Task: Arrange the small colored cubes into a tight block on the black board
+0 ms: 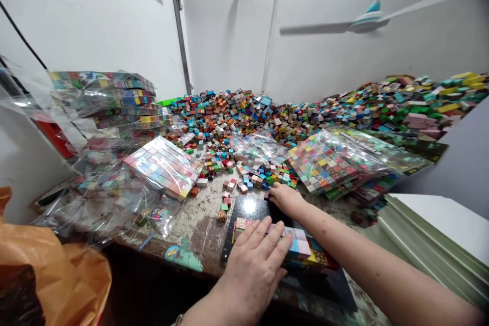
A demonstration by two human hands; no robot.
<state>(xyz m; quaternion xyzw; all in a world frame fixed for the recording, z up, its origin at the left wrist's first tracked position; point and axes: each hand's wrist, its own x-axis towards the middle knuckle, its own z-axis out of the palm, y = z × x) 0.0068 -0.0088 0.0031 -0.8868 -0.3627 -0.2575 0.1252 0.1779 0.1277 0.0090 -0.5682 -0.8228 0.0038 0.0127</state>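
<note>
1. Left hand (254,270), at the table's (206,226) near edge: fingers nearly together, laid flat over the block row (301,245).
2. That row sits on a black board (244,208), its long axis roughly following the near edge; the left hand is nearer.
3. Right hand (284,198), beyond the row: fingers curled at the board's far edge; whether they grip anything, I can't tell.
4. Loose blocks (255,177) just past, heaped toward the table's far edge.
</note>
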